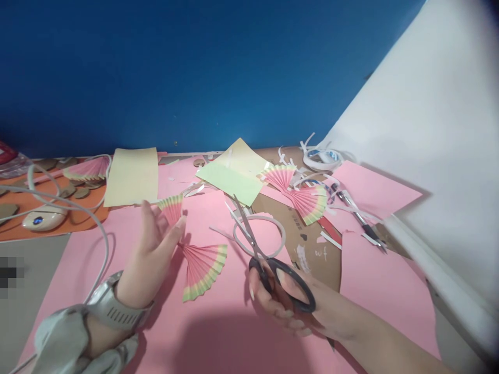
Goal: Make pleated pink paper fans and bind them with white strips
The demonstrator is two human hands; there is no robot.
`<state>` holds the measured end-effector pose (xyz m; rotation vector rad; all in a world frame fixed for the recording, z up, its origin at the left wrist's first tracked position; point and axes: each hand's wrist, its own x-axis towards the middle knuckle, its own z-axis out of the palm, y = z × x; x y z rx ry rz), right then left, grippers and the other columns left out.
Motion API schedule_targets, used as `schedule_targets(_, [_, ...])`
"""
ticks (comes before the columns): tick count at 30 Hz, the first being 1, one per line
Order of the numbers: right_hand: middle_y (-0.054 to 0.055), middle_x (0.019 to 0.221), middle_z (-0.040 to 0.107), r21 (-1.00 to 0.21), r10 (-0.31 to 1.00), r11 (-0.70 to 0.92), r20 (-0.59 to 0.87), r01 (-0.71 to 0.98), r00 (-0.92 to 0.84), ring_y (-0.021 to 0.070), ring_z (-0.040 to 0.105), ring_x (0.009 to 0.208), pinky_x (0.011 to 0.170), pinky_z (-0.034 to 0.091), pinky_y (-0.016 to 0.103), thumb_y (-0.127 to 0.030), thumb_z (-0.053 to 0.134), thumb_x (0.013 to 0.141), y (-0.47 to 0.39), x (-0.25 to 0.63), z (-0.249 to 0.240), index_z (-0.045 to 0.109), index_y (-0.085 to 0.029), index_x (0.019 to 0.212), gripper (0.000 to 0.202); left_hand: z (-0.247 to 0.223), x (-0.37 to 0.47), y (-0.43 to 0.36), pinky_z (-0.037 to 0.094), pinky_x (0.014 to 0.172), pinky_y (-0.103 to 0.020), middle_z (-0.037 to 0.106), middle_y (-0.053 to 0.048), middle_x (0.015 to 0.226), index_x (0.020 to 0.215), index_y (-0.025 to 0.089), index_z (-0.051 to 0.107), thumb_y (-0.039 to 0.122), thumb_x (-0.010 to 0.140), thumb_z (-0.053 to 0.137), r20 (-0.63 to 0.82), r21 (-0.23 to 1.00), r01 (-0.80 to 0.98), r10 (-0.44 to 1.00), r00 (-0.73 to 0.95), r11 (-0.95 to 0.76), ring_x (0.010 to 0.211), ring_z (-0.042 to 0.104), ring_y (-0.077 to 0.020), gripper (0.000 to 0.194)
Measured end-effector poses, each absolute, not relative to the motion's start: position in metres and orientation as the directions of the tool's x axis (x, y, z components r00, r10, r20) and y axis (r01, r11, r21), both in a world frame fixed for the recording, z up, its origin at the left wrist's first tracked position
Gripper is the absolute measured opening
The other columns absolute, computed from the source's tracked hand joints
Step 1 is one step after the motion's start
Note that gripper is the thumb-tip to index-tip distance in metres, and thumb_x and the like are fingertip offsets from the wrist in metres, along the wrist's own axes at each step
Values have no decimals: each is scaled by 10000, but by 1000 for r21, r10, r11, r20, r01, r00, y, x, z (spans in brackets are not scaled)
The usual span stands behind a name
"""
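My left hand [158,244] pinches a pleated paper fan piece [205,267] at its narrow middle. The piece is pink with a yellow and green rim, and it spreads out like a bow on both sides of my fingers. In my right hand [278,298] is a pair of scissors [253,241] with black handles, my fingers through the loops. Its blades stand apart and point up and away, with no paper between them. A second bow-shaped pleated piece [307,200] lies farther back on the right. Below both hands is a large pink sheet [128,228].
Yellow paper [132,176] and green paper [234,182] lie toward the blue wall. A tape ring [283,234] sits by the scissors, and a pen [358,215] lies at the right. White cable [105,249] runs along the left, near another pleated fan [89,169].
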<state>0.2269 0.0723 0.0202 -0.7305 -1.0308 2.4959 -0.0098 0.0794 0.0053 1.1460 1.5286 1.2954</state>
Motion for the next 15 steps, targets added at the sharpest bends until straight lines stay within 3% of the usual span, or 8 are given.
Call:
schedule_targets(2, [-56, 613, 360, -732, 493, -669, -308, -129, -814, 46, 275, 452, 359, 228, 161, -573, 528, 810, 73, 227, 18, 484, -161, 855, 416, 3, -8, 73, 209, 1073, -463, 145, -105, 1479, 1399, 265, 74, 282, 859, 510, 281, 835, 545, 914, -292, -83, 1361, 143, -275, 694])
schedule_targets(3, [-57, 611, 364, -733, 495, -665, -290, -142, -819, 45, 281, 446, 356, 236, 159, -569, 530, 811, 73, 227, 17, 482, -163, 856, 411, 3, -6, 69, 190, 1077, -483, 93, -120, 1497, 1418, 239, 25, 264, 849, 526, 353, 712, 688, 919, -176, -142, 1372, 82, -297, 759])
schedule_targets(5, [-62, 606, 368, -728, 494, -667, -270, -161, -826, 43, 288, 437, 349, 246, 150, -562, 537, 810, 73, 228, 15, 480, -165, 880, 407, 4, 0, 61, 238, 1043, -493, 373, -118, 1348, 1361, 229, 270, 295, 815, 566, 473, 477, 819, 879, 65, -318, 1268, 303, -313, 625])
schedule_targets(7, [-65, 608, 367, -721, 499, -672, -272, -169, -823, 38, 281, 431, 344, 246, 140, -568, 520, 818, 73, 228, 13, 483, -166, 891, 410, 4, 5, 56, 333, 944, -487, 486, -97, 1203, 1233, 243, 452, 378, 769, 614, 409, 346, 871, 892, 195, -349, 1114, 426, -312, 510])
schedule_targets(9, [-69, 606, 365, -726, 523, -660, -258, -193, -813, 32, 274, 425, 343, 246, 133, -587, 528, 802, 73, 227, 14, 480, -170, 897, 430, 2, 6, 57, 364, 877, -479, 513, -84, 1166, 1147, 259, 535, 395, 771, 602, 336, 274, 902, 912, 235, -334, 1047, 451, -308, 406])
schedule_targets(12, [-83, 583, 364, -794, 654, -551, -217, -259, -725, 29, 275, 405, 326, 249, 126, -595, 620, 721, 74, 228, 16, 441, -195, 883, 467, -1, 1, 62, 363, 865, -475, 529, -70, 1190, 1091, 279, 583, 295, 819, 532, 313, 214, 929, 922, 227, -301, 1053, 455, -301, 278])
schedule_targets(15, [-66, 593, 420, -904, 806, -375, -209, -204, -553, 49, 343, 422, 331, 292, 142, -563, 646, 715, 77, 231, 18, 419, -204, 886, 457, -3, -2, 63, 319, 928, -502, 561, -74, 1197, 1096, 270, 588, 176, 823, 478, 364, 129, 948, 903, 228, -291, 1086, 456, -304, 309])
